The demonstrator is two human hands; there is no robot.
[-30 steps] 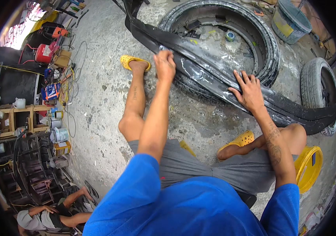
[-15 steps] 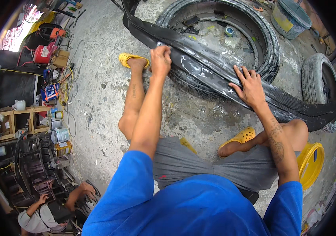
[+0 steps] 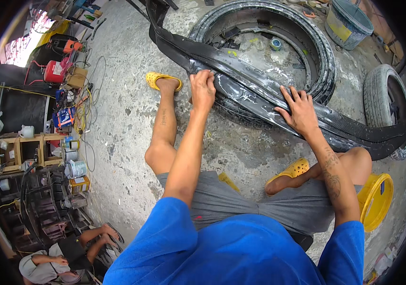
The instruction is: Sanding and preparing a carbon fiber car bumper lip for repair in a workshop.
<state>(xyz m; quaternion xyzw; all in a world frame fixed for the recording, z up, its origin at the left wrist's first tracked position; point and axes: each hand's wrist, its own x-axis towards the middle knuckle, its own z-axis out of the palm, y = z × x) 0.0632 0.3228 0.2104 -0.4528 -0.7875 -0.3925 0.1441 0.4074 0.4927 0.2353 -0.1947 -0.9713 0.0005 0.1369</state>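
Note:
A long black car body panel (image 3: 243, 93), shiny and wet with whitish smears, lies slantwise across a big tire (image 3: 329, 57) on the floor. It has a woven carbon look toward its right end. My left hand (image 3: 203, 91) is closed at the panel's near edge, left of the middle. Its fingertips press on the surface, and whatever they may hold is hidden. Farther right, my right hand (image 3: 301, 113) rests flat on the panel with its fingers spread.
A teal bucket (image 3: 348, 26) stands at the far right, above another tire (image 3: 378, 97). Near my right knee is a yellow bucket (image 3: 377, 202). Inside the large tire lies a roll of tape (image 3: 275, 44). Cables, cans and a wooden shelf (image 3: 20, 151) line the left side, where another person (image 3: 46, 263) sits.
My left hand has shifted right and a little nearer along the panel. My right hand stays almost in place. The other person's arm has moved at the lower left.

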